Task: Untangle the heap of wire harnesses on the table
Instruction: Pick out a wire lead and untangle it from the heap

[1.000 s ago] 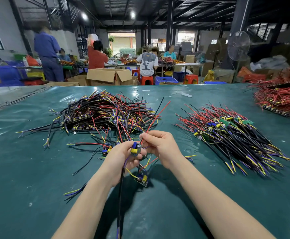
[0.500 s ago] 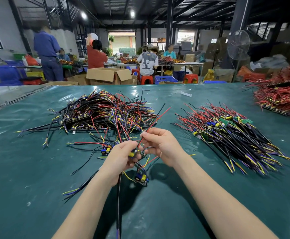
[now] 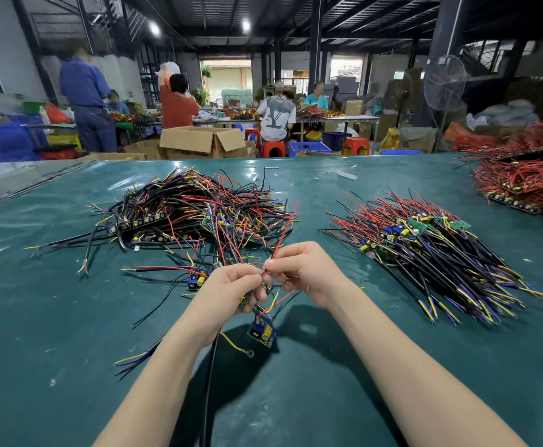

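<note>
A tangled heap of wire harnesses [image 3: 196,214], black, red, yellow and purple, lies on the green table [image 3: 54,317] left of centre. My left hand [image 3: 231,293] is closed around one harness; its small circuit board [image 3: 261,333] with a blue part and a yellow capacitor dangles below, and a black cable [image 3: 210,382] runs down toward me. My right hand [image 3: 305,272] pinches a red wire [image 3: 280,243] of that harness, which leads up into the heap. The two hands almost touch.
A sorted pile of aligned harnesses [image 3: 431,253] lies to the right. A red-wire pile [image 3: 528,179] sits at the far right edge. Loose harnesses [image 3: 196,279] lie by my left hand. Boxes [image 3: 202,141], stools and several people stand beyond the table.
My hands have lifted slightly. The board that sat in my left fingers a second ago now hangs lower below the hand, and my right fingers have closed on the red wire.
</note>
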### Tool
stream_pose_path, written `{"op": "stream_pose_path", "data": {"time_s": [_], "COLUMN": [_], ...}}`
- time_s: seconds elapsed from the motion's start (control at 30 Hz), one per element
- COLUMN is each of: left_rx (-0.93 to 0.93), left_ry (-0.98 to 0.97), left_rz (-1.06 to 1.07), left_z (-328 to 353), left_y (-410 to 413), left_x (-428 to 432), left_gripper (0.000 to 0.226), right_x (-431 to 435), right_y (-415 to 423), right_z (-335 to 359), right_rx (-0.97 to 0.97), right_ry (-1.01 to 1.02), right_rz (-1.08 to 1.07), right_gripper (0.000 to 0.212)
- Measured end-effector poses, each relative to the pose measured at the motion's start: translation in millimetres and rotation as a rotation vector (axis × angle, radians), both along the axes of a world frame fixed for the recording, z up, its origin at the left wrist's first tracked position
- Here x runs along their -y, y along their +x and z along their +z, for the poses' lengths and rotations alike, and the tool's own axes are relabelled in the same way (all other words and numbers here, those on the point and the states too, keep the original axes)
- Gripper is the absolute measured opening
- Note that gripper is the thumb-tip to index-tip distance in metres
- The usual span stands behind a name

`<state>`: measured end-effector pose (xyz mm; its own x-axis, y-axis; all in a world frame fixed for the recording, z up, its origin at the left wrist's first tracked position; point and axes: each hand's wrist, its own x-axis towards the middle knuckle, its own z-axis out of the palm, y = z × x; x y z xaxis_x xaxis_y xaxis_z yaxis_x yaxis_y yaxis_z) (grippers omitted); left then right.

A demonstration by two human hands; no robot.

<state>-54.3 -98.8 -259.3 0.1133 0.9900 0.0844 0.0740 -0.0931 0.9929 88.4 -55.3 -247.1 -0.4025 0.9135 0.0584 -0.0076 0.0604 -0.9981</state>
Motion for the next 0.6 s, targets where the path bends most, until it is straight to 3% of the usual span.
{"op": "stream_pose_path", "data": {"time_s": [0.17,0.4,0.6], "left_rx": [-0.016,-0.137,-0.088], "left_ry": [0.005,-0.026,0.024], "left_rz": [0.096,0.165,0.190], "left_z": [-0.4,-2.6,1.3], "left_y": [-1.8,-1.2,-2.0], "left_x": [1.6,1.6,2.8], "left_gripper": [0.025,0.026,0.023], "right_x": [-0.1,3.3,0.4], "right_y": [-2.7,-2.4,0.8], "right_z": [-0.3,2.5,3.0], "right_rx": [-0.138,-0.027,-0.163], "right_ry": [-0.061,-0.062,-0.054], "right_rz": [-0.042,-0.073,-0.097], "right_gripper": [0.020,0.012,0.021]}}
